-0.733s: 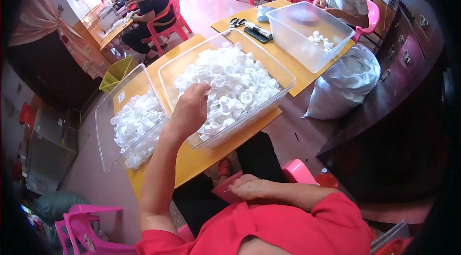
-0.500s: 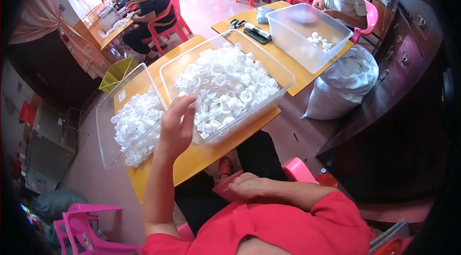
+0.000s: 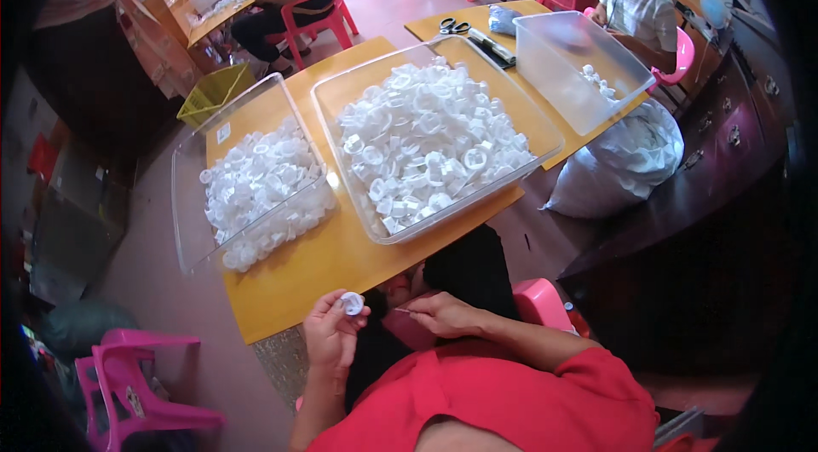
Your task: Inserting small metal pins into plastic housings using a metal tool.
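My left hand [image 3: 331, 331] holds a small white plastic cap [image 3: 352, 304] at its fingertips, close to my body below the table's front edge. My right hand [image 3: 436, 312] is beside it with fingers pinched on a thin small tool [image 3: 402, 310] pointing toward the cap. In front of me a large clear tray [image 3: 545, 133] is piled with white caps [image 3: 426, 145]. To its left a second clear tray [image 3: 189, 196] holds more white caps [image 3: 260, 188].
A yellow-orange table [image 3: 315, 264] carries the trays. A clear bin [image 3: 588, 69], scissors [image 3: 453, 26] and a dark tool lie farther back. A white sack [image 3: 622, 162] sits right. Other people sit at the far tables. Pink chairs [image 3: 136, 384] stand left.
My left hand has drawn back from the big tray of caps to my lap with one cap in it. My right hand has come up to meet it.
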{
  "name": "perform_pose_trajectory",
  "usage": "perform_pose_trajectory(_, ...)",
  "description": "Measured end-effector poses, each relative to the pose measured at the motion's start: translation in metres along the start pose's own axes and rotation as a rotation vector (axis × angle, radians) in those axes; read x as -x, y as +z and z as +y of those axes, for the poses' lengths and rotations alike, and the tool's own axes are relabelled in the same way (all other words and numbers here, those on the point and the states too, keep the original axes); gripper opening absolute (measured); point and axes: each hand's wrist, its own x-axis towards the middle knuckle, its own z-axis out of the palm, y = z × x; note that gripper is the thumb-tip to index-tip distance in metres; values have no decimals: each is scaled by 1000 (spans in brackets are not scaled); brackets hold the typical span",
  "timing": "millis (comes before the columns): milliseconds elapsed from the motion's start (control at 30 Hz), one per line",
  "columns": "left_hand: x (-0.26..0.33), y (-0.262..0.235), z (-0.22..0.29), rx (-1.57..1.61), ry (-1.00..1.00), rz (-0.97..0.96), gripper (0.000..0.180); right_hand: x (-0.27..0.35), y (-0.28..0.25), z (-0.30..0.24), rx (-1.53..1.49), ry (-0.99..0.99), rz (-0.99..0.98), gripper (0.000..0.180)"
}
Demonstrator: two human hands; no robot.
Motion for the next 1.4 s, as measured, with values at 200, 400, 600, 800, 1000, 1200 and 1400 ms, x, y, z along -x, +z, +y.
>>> perform_pose_trajectory(200,-20,-20,-13,32,-29,-78,27,-19,-2,-37,-203,39,81,18)
perform_pose_trajectory(400,-29,-39,-17,86,-14,-212,27,-43,0,-77,-291,157,157,22)
perform_pose_trajectory(600,-20,-45,-22,108,-28,-169,24,-65,21,-81,-299,167,180,16)
perform_pose_trajectory(800,-12,-45,-25,11,-20,-120,26,-62,20,-80,-341,262,177,12)
perform_pose_trajectory(1000,-17,-50,-26,38,-18,-204,25,-63,20,-72,-315,248,171,12)
perform_pose_trajectory(1200,-21,-47,-20,48,26,-175,30,-61,25,-65,-290,127,232,18)
perform_pose_trajectory(1400,-23,-53,-19,53,38,-214,33,-48,13,-59,-34,-52,98,22)
